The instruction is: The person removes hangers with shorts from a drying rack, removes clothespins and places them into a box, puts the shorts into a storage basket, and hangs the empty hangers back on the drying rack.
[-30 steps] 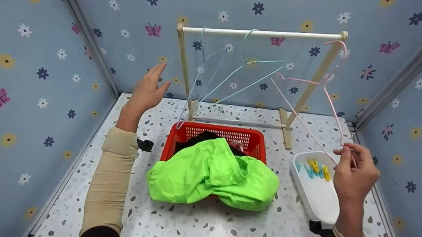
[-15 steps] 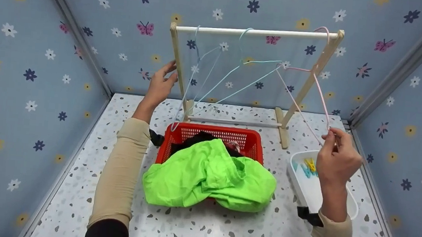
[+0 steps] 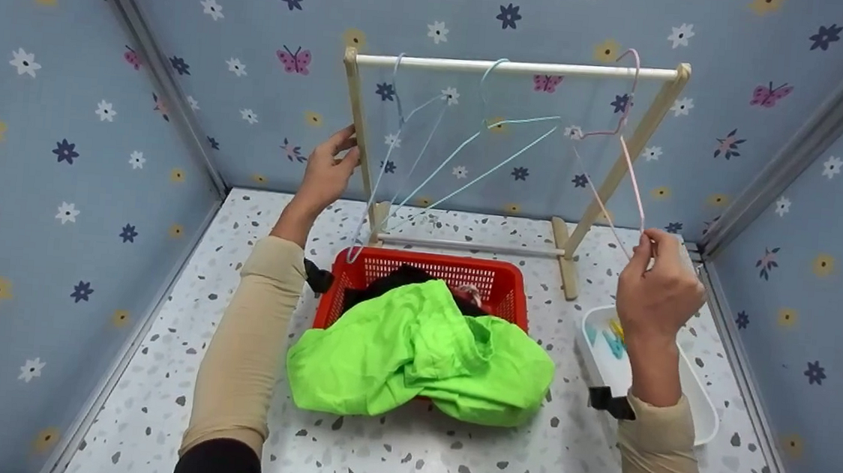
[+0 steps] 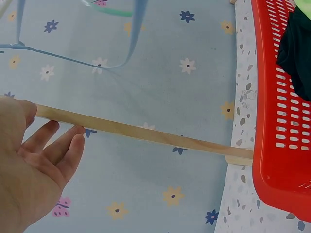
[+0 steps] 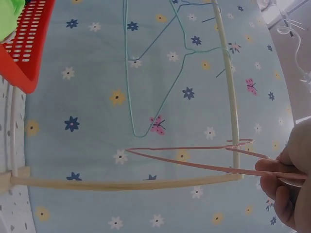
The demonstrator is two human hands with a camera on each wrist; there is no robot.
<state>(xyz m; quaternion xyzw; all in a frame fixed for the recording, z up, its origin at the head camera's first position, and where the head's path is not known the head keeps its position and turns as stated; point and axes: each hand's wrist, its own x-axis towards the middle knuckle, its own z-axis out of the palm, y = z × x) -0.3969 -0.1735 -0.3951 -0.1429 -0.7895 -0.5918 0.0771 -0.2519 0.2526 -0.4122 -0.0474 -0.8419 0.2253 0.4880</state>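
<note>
My right hand pinches the lower corner of a pink clothes hanger at the right end of the wooden clothes rack. In the head view the hanger's hook overlaps the white top bar. My left hand is at the rack's left post; the left wrist view has thumb and fingertips against the wood. A pale blue hanger and a mint green hanger hang from the bar, left of the pink one.
Before the rack stands a red basket of dark clothes, with a bright green garment draped over its front. At the right, partly behind my right arm, a white tray holds blue and yellow clothespins. Patterned walls enclose three sides.
My left hand has moved right onto the rack's left post. The right hand has carried the pink hanger left and away from me, bringing its hook to the bar.
</note>
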